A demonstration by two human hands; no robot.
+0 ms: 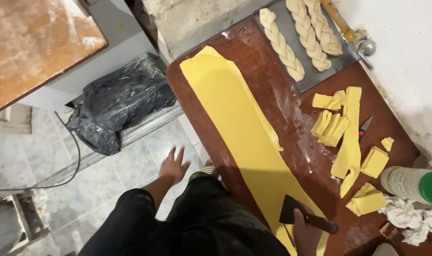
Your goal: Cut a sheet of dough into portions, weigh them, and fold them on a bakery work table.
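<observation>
- Right hand (305, 233), lowest in view, is clamped around the dark handle of a flat black scraper (295, 211) resting on the long yellow dough sheet (235, 118).
- Left hand (173, 166) hangs over the tiled floor with fingers spread, holding nothing.
- Dough sheet runs along the reddish-brown wooden table (268, 80).
- White plastic bottle with a green cap (413, 185) lies beside cut yellow dough pieces (367, 199).
- Grey metal tray (320, 76), farthest, holds three pale braided dough loaves (282, 45).
</observation>
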